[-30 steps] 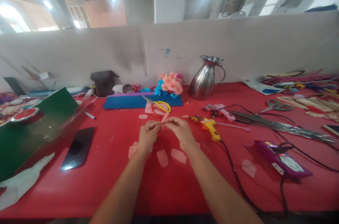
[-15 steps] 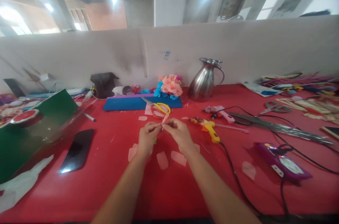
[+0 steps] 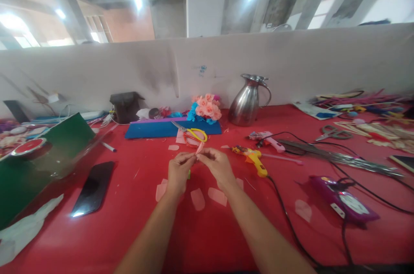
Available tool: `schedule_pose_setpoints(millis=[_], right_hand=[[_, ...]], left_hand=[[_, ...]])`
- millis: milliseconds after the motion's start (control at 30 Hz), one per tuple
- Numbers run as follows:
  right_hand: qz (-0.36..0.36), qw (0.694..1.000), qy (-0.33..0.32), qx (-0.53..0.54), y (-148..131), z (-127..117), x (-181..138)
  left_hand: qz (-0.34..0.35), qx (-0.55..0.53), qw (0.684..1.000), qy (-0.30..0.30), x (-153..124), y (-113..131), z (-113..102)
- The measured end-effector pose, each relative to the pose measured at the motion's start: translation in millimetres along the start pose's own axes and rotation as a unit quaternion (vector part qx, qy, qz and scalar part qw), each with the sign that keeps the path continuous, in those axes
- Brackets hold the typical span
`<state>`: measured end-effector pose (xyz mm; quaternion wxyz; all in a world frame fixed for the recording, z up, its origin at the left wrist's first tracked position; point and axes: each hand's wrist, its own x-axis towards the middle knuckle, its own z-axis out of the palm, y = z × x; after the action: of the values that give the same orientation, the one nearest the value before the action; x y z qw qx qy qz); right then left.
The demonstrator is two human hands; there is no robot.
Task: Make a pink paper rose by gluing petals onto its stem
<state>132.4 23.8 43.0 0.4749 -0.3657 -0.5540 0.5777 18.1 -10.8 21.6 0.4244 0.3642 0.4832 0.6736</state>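
A small rolled piece of pink paper (image 3: 200, 148) is pinched at its lower end between the fingertips of my left hand (image 3: 179, 171) and my right hand (image 3: 216, 164). Both hands are closed and meet over the middle of the red table. Loose pink paper petals (image 3: 198, 199) lie on the table under and between my forearms, some partly hidden by the hands. Something small and green (image 3: 189, 174) shows just beside my left hand. Beyond the fingertips lie scissors with yellow and red handles (image 3: 198, 134). A yellow glue gun (image 3: 255, 161) rests right of my right hand.
Behind the scissors, a bunch of peach and blue paper flowers (image 3: 207, 108) sits on a blue folded sheet (image 3: 155, 130). A steel jug (image 3: 245, 103) stands at the back. A purple power strip (image 3: 343, 199) with cables lies right, a black phone (image 3: 93, 187) left.
Both hands keep their pinch on the pink paper with only slight finger movement. The whole view has shifted slightly; the things on the table have stayed put.
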Motion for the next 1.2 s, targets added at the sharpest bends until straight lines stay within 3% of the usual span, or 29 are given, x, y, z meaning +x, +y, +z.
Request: schedule_pose_setpoints(millis=[300,500,800,1200], right_hand=[[-0.023,0.999,0.022,-0.029,5.9,-1.1,1.2],[-0.08,0.994,0.014,-0.072,11.6,-0.1,-0.1],[-0.161,0.974,0.015,-0.156,9.6,2.4,-4.8],[-0.152,0.978,0.004,-0.142,6.5,3.9,-5.4]], left_hand=[[-0.037,-0.043,0.998,-0.003,0.1,-2.9,0.2],[-0.072,-0.093,0.993,-0.003,1.0,-6.2,-0.1],[-0.032,-0.095,0.995,-0.024,0.3,-7.8,-1.2],[0.001,-0.05,0.999,-0.023,-0.1,-6.4,-3.2]])
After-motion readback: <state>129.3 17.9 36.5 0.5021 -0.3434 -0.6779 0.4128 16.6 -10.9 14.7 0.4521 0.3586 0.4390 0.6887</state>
